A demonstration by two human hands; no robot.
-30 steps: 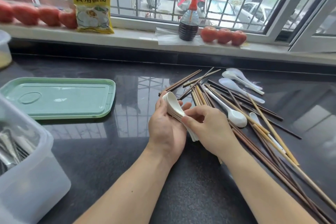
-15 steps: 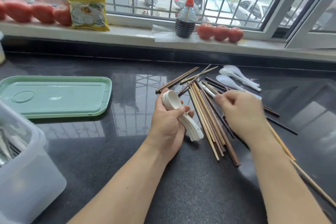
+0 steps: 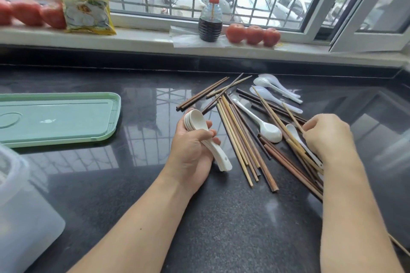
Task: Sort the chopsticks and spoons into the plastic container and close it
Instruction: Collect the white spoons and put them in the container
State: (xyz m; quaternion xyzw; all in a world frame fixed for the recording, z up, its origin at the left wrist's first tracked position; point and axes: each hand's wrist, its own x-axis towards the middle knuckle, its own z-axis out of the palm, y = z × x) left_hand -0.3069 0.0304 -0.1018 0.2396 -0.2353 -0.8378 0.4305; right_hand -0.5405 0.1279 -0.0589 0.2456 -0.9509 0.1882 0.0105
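Countertop [image 3: 221, 228], dark stone. Chopsticks [image 3: 239, 139]: one loose heap, brown and pale, too overlapped to count. Left of heap: left hand [image 3: 193, 150], fingers curled round a nested stack of cream spoons [image 3: 199, 126], about four. In and behind heap: five loose white spoons [image 3: 269, 132]. Right hand [image 3: 328, 137] on the heap's right side, fingers curled at one spoon's handle; grip unclear. Far left: green lid [image 3: 57, 117], one; plastic container [image 3: 24, 217], one, open.

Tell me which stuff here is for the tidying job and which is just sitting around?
For the job:
stacked spoons in the left hand
loose spoons
chopsticks
plastic container
green lid
right hand, reaching into the pile

Just sitting around:
spray bottle
yellow packet
tomatoes
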